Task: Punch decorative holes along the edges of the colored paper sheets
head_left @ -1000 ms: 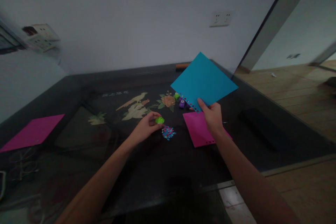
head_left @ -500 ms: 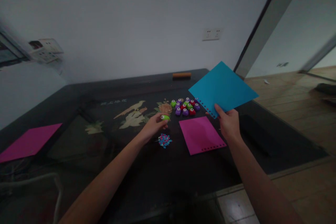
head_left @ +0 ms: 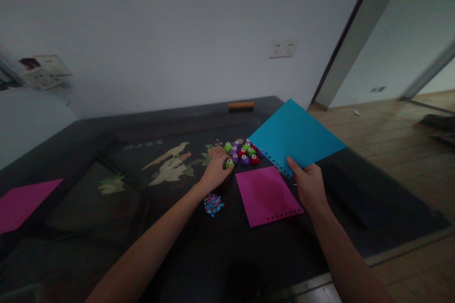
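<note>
My left hand [head_left: 216, 170] has its fingers closed around a green craft punch [head_left: 229, 163] with a white, eye-like top, at the near left edge of a cluster of similar purple, red and green punches [head_left: 244, 160]. My right hand [head_left: 308, 181] pinches a blue sheet of paper [head_left: 295, 137] by its lower edge, thumb on top. A row of punched holes runs along that edge. The sheet is tilted above the table and covers part of the cluster's right side. Below it lies a pink sheet [head_left: 266, 194], with holes along its near edge.
Small blue, pink and white paper cutouts [head_left: 213, 204] form a pile near my left wrist. Another pink sheet [head_left: 26, 203] lies at the far left. An orange-brown stick [head_left: 241, 105] rests by the back edge of the dark table [head_left: 199, 255]. A dark flat object [head_left: 355, 196] lies at right.
My left hand has moved right and down with the green punch, bringing it to the cluster. The blue sheet stays in my right hand, a little lower over the pink sheet. The view has shifted slightly.
</note>
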`<state>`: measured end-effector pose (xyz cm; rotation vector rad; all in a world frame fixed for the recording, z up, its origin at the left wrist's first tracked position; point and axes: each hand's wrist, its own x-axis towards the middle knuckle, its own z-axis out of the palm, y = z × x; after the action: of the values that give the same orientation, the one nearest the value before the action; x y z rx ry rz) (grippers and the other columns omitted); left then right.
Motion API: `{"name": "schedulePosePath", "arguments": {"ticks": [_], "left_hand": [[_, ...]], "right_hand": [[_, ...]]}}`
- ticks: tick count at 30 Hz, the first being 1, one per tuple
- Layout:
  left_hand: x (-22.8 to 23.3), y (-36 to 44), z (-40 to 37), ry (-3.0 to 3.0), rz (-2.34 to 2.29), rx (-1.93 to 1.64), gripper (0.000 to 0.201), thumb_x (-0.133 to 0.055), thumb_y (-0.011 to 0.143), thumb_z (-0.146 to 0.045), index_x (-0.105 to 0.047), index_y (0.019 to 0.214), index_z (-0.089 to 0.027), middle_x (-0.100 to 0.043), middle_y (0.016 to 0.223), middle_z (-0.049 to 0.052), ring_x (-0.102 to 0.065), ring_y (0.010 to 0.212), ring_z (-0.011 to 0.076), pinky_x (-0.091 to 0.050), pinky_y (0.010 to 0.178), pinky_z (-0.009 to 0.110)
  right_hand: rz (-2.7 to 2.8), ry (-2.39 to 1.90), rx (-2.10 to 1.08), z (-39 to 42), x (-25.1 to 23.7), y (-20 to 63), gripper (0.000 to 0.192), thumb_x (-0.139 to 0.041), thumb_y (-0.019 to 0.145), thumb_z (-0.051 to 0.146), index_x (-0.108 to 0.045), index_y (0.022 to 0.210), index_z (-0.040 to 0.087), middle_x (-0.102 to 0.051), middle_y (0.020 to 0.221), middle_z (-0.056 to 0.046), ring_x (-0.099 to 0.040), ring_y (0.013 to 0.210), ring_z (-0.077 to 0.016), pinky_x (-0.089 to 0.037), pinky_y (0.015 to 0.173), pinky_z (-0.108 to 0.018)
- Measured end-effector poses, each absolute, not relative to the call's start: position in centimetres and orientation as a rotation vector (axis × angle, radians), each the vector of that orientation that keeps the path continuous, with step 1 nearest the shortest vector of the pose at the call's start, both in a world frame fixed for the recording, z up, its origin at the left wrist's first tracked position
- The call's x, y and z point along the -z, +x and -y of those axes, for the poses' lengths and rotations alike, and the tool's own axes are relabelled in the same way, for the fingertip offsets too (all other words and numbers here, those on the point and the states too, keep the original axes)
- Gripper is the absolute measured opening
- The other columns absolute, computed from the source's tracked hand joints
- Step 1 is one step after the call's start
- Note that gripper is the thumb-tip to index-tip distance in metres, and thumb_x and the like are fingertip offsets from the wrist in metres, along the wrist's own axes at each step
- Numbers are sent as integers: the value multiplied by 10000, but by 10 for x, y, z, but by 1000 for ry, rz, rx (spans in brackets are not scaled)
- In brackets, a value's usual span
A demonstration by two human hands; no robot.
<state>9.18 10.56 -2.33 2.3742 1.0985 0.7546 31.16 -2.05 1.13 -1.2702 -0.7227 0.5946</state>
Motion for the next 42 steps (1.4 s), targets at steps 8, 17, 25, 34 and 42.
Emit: {"name": "schedulePosePath", "arguments": {"ticks": [8,17,25,34,42], "left_hand": [[27,97,-111,2382,-1195,-699,209,-565,752,-213,-611,947,-153,-642,895,77,-592,850,217,-469,770,331],[30,106,-118,2448,-1192,-770,183,-577,737,-197,-609,912,-159,-601,968,94,-537,983,241,-417,890,380],[30,104,-117,2354,-1189,-789,311,-627,700,-202,-564,1001,-154,-572,1018,102,-529,994,249,-411,893,409],[10,77,-82,2208,-1194,-992,283,-533,781,-183,-561,1062,-173,-567,1045,73,-553,686,139,-461,752,322],[-8,73,-58,1825,-1009,-1115,233,-456,848,-282,-637,931,-161,-673,936,63,-612,860,184,-467,748,285]], "right_hand": [[757,-1298,-571,21,-9,313,274,-717,656,379,-654,771,138,-673,761,-54,-594,631,-164,-493,658,-331],[755,-1297,-578,21,-6,315,290,-708,663,398,-650,790,144,-682,773,-63,-615,651,-184,-506,647,-340],[680,-1215,-530,18,-3,319,321,-712,656,407,-638,839,154,-685,839,-77,-641,758,-217,-522,723,-386],[656,-1198,-610,18,-8,313,301,-761,589,369,-655,763,147,-690,745,-47,-627,630,-179,-519,667,-361],[848,-1206,-765,16,4,316,353,-770,574,377,-690,835,153,-713,818,-66,-645,668,-197,-521,685,-364]]}}
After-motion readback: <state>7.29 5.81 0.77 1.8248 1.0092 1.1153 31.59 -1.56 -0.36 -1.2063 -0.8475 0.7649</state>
